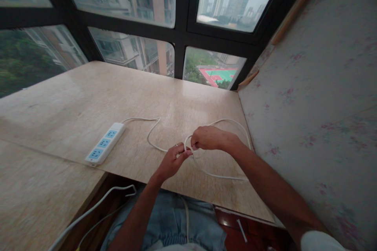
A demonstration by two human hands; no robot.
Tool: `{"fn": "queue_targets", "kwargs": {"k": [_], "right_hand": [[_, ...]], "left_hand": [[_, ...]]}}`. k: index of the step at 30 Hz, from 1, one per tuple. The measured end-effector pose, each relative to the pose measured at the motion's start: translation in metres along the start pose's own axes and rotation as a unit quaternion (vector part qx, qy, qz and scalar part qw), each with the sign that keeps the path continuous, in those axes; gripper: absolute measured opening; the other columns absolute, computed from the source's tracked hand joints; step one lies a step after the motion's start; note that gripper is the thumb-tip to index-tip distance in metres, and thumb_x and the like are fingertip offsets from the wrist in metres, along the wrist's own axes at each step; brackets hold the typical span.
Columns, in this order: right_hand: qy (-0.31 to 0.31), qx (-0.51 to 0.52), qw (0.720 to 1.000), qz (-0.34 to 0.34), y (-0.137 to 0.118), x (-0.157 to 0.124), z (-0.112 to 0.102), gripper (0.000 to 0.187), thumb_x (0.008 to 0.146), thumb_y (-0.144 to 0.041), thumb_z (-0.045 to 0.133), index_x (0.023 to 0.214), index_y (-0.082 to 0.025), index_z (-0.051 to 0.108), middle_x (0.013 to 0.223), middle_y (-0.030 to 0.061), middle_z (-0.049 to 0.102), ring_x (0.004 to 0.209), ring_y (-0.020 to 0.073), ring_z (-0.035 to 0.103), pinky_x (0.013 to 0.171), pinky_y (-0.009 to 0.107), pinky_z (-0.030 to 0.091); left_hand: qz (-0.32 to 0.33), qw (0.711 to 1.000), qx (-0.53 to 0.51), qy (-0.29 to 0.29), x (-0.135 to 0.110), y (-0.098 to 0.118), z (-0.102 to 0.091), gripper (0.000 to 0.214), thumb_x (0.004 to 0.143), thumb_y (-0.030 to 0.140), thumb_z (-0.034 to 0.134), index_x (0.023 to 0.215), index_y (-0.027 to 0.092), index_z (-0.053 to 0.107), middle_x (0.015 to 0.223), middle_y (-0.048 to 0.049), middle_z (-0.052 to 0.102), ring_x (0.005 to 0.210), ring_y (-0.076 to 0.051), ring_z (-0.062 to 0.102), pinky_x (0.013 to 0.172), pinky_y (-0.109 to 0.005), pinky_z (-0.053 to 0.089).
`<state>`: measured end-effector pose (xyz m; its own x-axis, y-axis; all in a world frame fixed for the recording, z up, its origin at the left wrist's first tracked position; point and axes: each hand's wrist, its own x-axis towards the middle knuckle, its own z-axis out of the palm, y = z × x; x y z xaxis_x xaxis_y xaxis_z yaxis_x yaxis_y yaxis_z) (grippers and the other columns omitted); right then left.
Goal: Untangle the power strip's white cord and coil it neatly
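Observation:
A white power cord [153, 133] runs from a white power strip [105, 144] with blue socket faces to my hands. My left hand [173, 159] pinches the cord, which bends into a small loop between both hands. Close beside it on the right, my right hand [207, 138] has its fingers curled round the cord at that loop. More cord makes a wide curve on the sill behind and under my right forearm. The fingertips of my right hand are partly hidden.
The beige stone-look sill [132, 94] meets dark window frames [179, 27] at the back. A wall with flowered paper [309, 98] stands close on the right. Another white cable [97, 202] hangs in the gap at front left.

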<state>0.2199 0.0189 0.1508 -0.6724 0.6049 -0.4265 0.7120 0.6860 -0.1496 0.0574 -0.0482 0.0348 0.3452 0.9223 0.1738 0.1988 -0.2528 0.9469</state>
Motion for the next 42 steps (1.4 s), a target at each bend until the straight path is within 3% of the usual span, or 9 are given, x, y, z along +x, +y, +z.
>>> {"fn": "queue_targets", "kwargs": {"k": [8,14,19,25,28,32,34,39,42], "right_hand": [[0.159,0.110,0.978,-0.074,0.027,-0.002,0.020,0.020,0.087,-0.013,0.054,0.079,-0.017,0.072,0.077,0.0025,0.059,0.071,0.0126,0.055,0.063,0.024,0.033],[0.336,0.256,0.903,-0.079,0.039,-0.006,0.034,0.020,0.091,-0.021,0.054,0.077,-0.017,0.067,0.079,0.0031,0.056,0.074,0.0136,0.054,0.069,0.026,0.039],[0.466,0.410,0.784,-0.011,0.048,-0.005,0.040,0.022,0.087,-0.037,0.060,0.078,-0.018,0.065,0.075,0.0016,0.055,0.068,0.0133,0.051,0.065,0.028,0.040],[0.459,0.707,0.536,0.036,0.048,0.008,0.069,0.027,0.073,-0.043,0.072,0.073,-0.021,0.055,0.061,-0.0062,0.046,0.050,0.0079,0.040,0.051,0.022,0.037],[0.439,0.753,0.485,0.072,0.047,0.012,0.089,0.027,0.071,-0.041,0.071,0.070,-0.021,0.053,0.060,-0.0067,0.044,0.048,0.0073,0.038,0.048,0.022,0.039],[0.437,0.748,0.490,0.101,0.048,0.007,0.113,0.030,0.067,-0.043,0.074,0.072,-0.021,0.055,0.058,-0.0073,0.043,0.048,0.0074,0.038,0.049,0.022,0.039],[0.440,0.724,0.517,0.125,0.049,0.001,0.121,0.031,0.067,-0.045,0.074,0.075,-0.020,0.057,0.059,-0.0066,0.045,0.050,0.0078,0.041,0.051,0.022,0.040],[0.516,0.427,0.719,0.187,0.041,-0.021,0.117,0.034,0.080,-0.038,0.062,0.109,-0.020,0.063,0.099,0.0073,0.061,0.070,0.0155,0.056,0.066,0.034,0.050],[0.527,0.162,0.828,0.103,0.026,-0.029,0.099,0.031,0.088,-0.024,0.055,0.118,-0.023,0.063,0.123,0.0130,0.057,0.106,0.0238,0.055,0.092,0.044,0.044]], "left_hand": [[-0.054,0.997,-0.022,0.053,0.003,0.003,0.002,0.034,0.089,0.044,0.049,0.074,0.017,0.061,0.067,0.0012,0.049,0.064,-0.013,0.047,0.062,-0.025,0.037],[-0.068,0.995,-0.057,0.051,0.004,0.003,0.001,0.033,0.088,0.046,0.051,0.074,0.017,0.062,0.063,0.0027,0.047,0.060,-0.011,0.045,0.058,-0.024,0.035],[-0.090,0.990,-0.082,0.072,0.004,0.001,0.001,0.034,0.085,0.047,0.054,0.079,0.016,0.065,0.059,0.0037,0.046,0.057,-0.011,0.043,0.056,-0.024,0.035],[-0.101,0.985,-0.099,0.098,0.002,0.008,0.004,0.035,0.085,0.049,0.053,0.076,0.017,0.065,0.057,0.0036,0.045,0.057,-0.011,0.044,0.056,-0.024,0.037],[-0.115,0.983,-0.091,0.106,0.000,0.006,0.008,0.037,0.085,0.051,0.051,0.075,0.017,0.064,0.057,0.0034,0.045,0.057,-0.012,0.045,0.057,-0.024,0.038],[-0.119,0.984,-0.079,0.110,-0.004,-0.004,0.012,0.038,0.086,0.050,0.050,0.076,0.017,0.064,0.060,0.0023,0.049,0.060,-0.013,0.049,0.059,-0.025,0.039],[-0.115,0.985,-0.079,0.101,-0.006,-0.008,0.013,0.038,0.086,0.049,0.049,0.077,0.016,0.065,0.061,0.0017,0.052,0.061,-0.013,0.050,0.061,-0.026,0.039],[-0.111,0.989,-0.069,0.073,-0.010,-0.012,0.016,0.038,0.087,0.048,0.047,0.078,0.016,0.065,0.064,0.0005,0.054,0.064,-0.015,0.054,0.064,-0.027,0.040],[-0.109,0.991,-0.048,0.063,-0.011,-0.010,0.017,0.037,0.088,0.047,0.045,0.077,0.016,0.063,0.065,-0.0002,0.055,0.065,-0.016,0.054,0.065,-0.028,0.040]]}}
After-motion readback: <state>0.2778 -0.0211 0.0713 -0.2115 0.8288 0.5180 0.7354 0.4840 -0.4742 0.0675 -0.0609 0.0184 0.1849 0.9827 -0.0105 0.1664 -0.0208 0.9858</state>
